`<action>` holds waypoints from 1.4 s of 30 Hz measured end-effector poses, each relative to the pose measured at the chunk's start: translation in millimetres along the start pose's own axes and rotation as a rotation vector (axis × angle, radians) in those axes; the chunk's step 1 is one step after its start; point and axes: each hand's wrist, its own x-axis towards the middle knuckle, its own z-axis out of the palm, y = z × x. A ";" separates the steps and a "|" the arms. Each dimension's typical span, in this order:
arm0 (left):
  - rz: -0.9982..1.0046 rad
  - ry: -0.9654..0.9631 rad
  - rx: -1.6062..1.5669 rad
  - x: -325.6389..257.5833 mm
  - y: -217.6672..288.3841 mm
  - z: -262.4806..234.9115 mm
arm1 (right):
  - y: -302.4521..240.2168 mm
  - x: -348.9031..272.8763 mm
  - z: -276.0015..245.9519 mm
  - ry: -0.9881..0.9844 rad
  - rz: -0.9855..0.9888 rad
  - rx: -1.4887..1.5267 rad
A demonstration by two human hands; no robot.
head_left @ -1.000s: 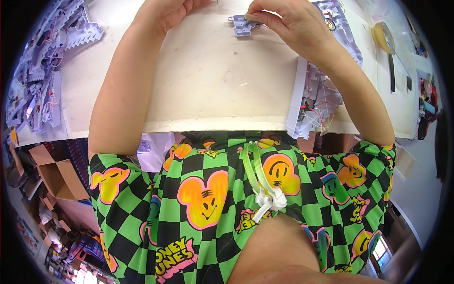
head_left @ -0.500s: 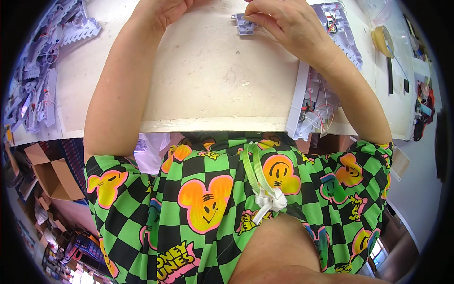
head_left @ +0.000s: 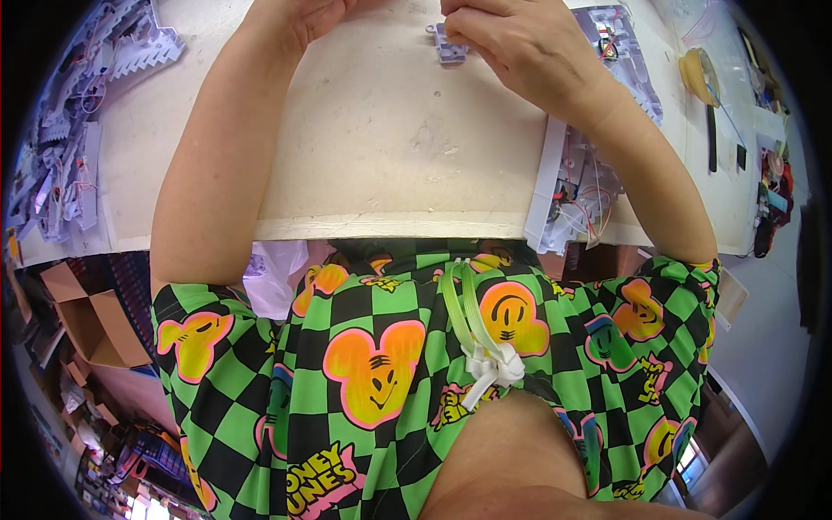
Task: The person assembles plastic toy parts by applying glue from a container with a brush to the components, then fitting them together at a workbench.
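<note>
Head view: from left to right across a pale surface (head_left: 364, 173), we find a heap of grey plastic parts (head_left: 69, 130), threaded with thin wires, by the left edge; a small plastic part (head_left: 451, 54), also grey, lying right of the middle and well away from the near edge; a wired housing (head_left: 585, 191) at the near edge, its lower end seeming to reach slightly past it; a second housing (head_left: 637, 69) beyond that one, farther from the near edge; and a yellow tape roll (head_left: 698, 76) toward the right edge. We judge the small part liable to skid or turn if the fingers press it off-centre, since we make out no clamp bracing its visible side. We judge the wired housing at risk too: its loose red and white wires lie close to the right forearm (head_left: 663, 173), and a snag could drag it over the near edge. As to the hands, the left hand (head_left: 316, 16) is cut off by the upper border; we see its fingers curled, but cannot tell how far they part or whether they hold anything. In the right hand (head_left: 520, 43), we see bent fingers drawn close together, their tips overlapping the small plastic part; whether they clamp it or merely rest against it, we cannot tell.
</note>
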 end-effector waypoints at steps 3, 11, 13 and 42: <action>0.004 0.025 0.000 -0.7 -0.3 5.4 | 1.0 -0.2 2.3 -0.028 -0.025 -0.022; -0.064 0.023 0.083 -9.5 -6.6 13.0 | 5.6 -9.2 -12.7 0.225 0.183 0.119; -0.111 -0.009 0.114 -19.5 -4.9 21.8 | 5.2 -5.9 -18.5 0.331 0.221 0.145; 0.065 -0.152 1.196 -45.6 16.3 54.9 | 7.7 -14.7 -16.4 0.099 0.217 0.142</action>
